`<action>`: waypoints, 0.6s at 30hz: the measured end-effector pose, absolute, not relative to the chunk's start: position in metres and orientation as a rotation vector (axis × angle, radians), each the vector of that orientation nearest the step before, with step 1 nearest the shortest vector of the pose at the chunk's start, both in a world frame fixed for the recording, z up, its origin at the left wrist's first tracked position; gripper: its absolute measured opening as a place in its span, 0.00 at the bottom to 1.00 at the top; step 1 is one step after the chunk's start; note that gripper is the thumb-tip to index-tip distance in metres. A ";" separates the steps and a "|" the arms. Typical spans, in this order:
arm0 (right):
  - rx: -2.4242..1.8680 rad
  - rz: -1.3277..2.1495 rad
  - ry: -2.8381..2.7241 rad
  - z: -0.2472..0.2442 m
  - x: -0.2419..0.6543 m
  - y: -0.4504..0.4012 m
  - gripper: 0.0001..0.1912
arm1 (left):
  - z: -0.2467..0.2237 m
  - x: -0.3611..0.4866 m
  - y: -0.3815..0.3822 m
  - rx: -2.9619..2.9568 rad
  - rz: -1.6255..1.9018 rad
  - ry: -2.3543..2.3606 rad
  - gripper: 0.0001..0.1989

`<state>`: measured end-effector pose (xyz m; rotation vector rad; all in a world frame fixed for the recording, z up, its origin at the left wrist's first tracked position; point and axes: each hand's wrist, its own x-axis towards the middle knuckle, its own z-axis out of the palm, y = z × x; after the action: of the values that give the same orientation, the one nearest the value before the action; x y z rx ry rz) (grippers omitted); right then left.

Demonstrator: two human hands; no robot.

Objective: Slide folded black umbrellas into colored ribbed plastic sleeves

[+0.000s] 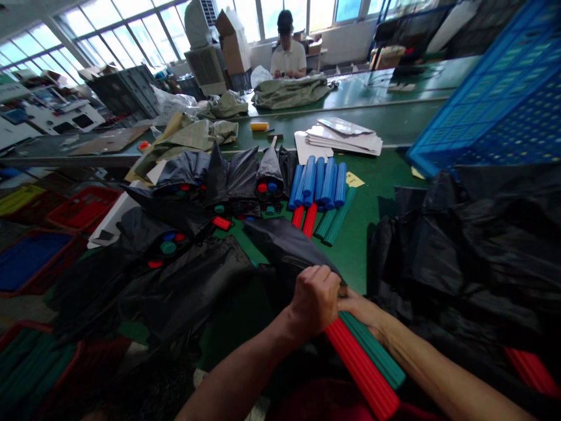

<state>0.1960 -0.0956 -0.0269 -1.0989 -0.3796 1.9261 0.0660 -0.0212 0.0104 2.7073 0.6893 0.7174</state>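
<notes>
My left hand [316, 298] is closed in a fist on the edge of a black bag [291, 242]. A red ribbed rod [362, 368] and a green ribbed rod [374, 351] stick out of the bag's mouth toward me. Beside it, my right hand [362, 310] is closed around the rods at the bag's opening, its fingers partly hidden. Beyond the bag lie a pile of blue rods [326, 181], two red rods [310, 221] and a few green rods [336, 222] on the green table [372, 193].
Filled black bags [236, 175] lie at the left and centre, more black bags [468, 234] at the right. A blue crate [486, 99] stands at the back right, near white sheets [346, 139]. Red crates [85, 210] sit at the left. Across the tables sits a person [289, 58].
</notes>
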 end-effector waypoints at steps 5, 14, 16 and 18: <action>-1.012 2.041 -0.302 -0.018 0.207 -0.097 0.16 | -0.001 0.025 -0.022 2.620 0.829 0.709 0.08; -1.088 1.940 -0.350 -0.021 0.189 -0.082 0.08 | 0.008 0.055 -0.024 2.435 0.897 0.719 0.07; -1.113 1.910 -0.483 -0.018 0.187 -0.078 0.11 | 0.013 0.066 -0.017 2.401 0.865 0.982 0.07; -1.181 1.832 -0.638 -0.015 0.186 -0.077 0.13 | 0.016 0.071 -0.016 2.418 0.808 1.046 0.07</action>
<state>0.1858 -0.0771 -0.0153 -1.1815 -0.6384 1.8320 0.0712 -0.0162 0.0162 2.4179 1.0458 0.8081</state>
